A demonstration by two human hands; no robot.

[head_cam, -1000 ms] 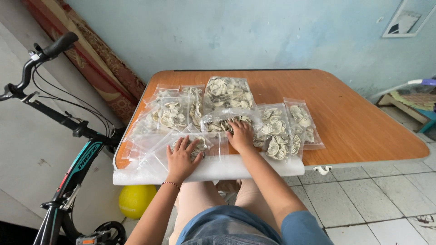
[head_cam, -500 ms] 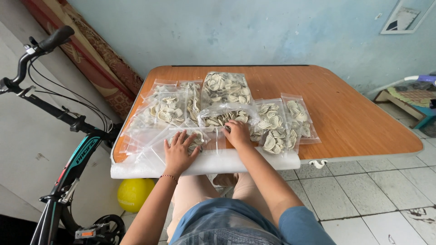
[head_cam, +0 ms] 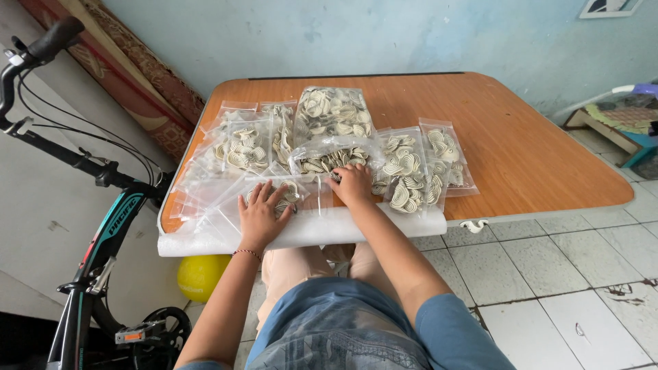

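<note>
Your left hand (head_cam: 264,209) lies flat, fingers spread, on a small clear bag (head_cam: 274,197) of pale shell-shaped pieces; your right hand (head_cam: 353,183) presses, fingers loosely curled, on the bag beside it (head_cam: 329,159). Beyond both hands more filled bags (head_cam: 332,109) crowd the bench (head_cam: 534,151). Under your wrists, loose empty bags (head_cam: 205,219) overhang the near edge; a careless drag could probably slide them off

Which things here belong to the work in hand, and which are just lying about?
In use: left hand flat on a small clear bag; right hand reaching into the open bag of pale spiral pieces; filled bags; table.

Lying about: bicycle; yellow ball.
</note>
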